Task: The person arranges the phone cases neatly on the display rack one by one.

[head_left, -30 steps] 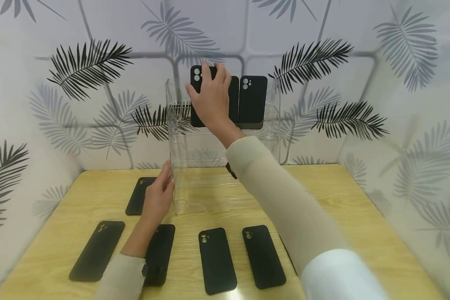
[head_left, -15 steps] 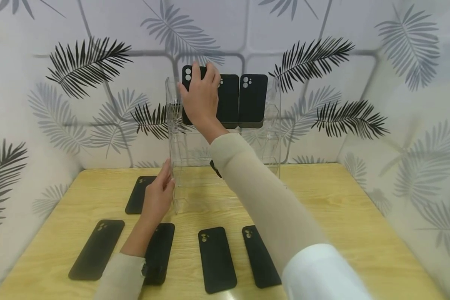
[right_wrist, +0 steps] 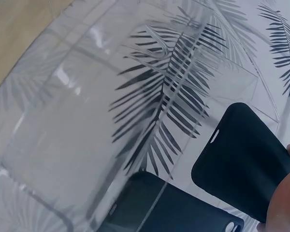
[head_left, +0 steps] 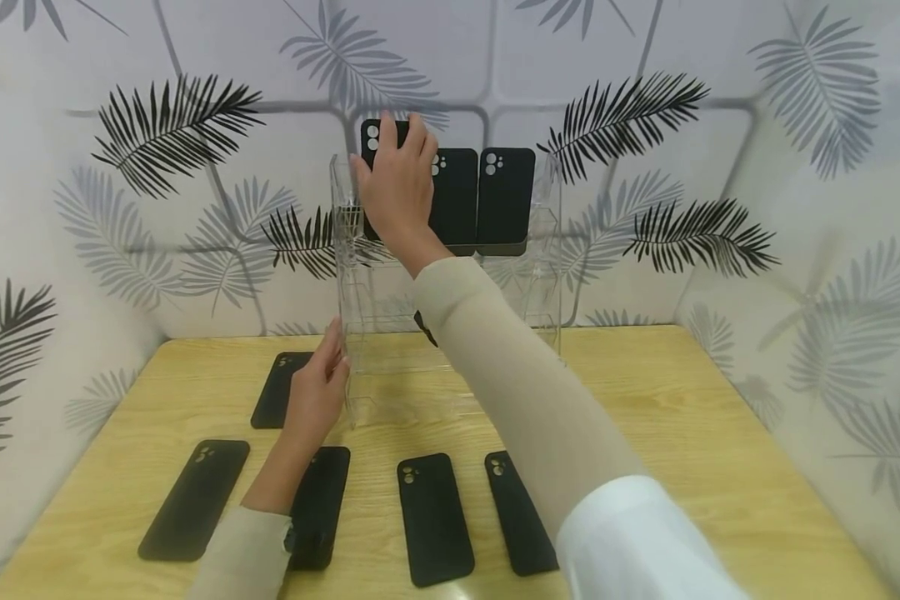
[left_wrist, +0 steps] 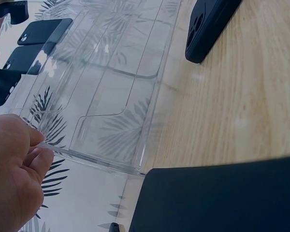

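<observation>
A clear plastic tiered display rack (left_wrist: pixel 101 130) stands at the back of the table. With thumb and fingers, my left hand (head_left: pixel 317 396) pinches its left side edge. High at the rack's top left, my right hand (head_left: pixel 401 187) grips a black phone case (right_wrist: pixel 244 164) from behind its camera-hole face, fingers over the upper edge. In the head view that hand covers much of the case. Beside it on the top tier, two more black cases, a middle one (head_left: pixel 453 204) and a right one (head_left: pixel 506 200), stand upright.
Several black phone cases lie flat on the wooden table (head_left: pixel 667 433): one far left (head_left: pixel 187 508), one by the rack (head_left: pixel 270 400), one partly under my left forearm (head_left: pixel 326 500), one in front (head_left: pixel 435 525) and one partly behind my right sleeve (head_left: pixel 517 517). Leaf-patterned walls stand behind.
My right hand has moved left with the phone case, then slightly up, uncovering the middle case on the top tier. My left hand stays at the rack's edge.
</observation>
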Demonstrator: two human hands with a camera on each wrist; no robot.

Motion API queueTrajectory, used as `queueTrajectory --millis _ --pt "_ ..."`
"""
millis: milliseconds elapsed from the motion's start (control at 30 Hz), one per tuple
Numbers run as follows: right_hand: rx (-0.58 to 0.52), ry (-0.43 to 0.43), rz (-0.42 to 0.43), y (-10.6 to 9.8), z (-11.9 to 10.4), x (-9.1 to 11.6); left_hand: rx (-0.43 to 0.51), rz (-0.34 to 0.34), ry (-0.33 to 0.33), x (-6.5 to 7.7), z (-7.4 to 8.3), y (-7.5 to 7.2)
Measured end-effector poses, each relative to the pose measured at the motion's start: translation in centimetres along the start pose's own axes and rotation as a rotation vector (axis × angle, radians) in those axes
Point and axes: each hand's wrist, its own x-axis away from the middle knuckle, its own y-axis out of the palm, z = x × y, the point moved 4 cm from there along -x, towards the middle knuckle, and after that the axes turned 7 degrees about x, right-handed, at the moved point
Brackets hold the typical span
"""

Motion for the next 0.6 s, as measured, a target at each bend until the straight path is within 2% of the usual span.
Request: queueTrajectory --millis 133,333,600 --pt "0.013 -0.001 0.002 -0.2 -0.2 -0.2 0.000 0.010 0.008 -0.1 -0.2 -0.1" --pt "0.041 -0.021 -0.015 0.5 -0.5 0.1 -0.002 0.029 0.018 -0.1 -0.2 -0.2" --pt "0.049 -0.007 -0.012 1.4 -0.4 1.1 -0.003 0.013 0.002 0.0 0.0 0.1"
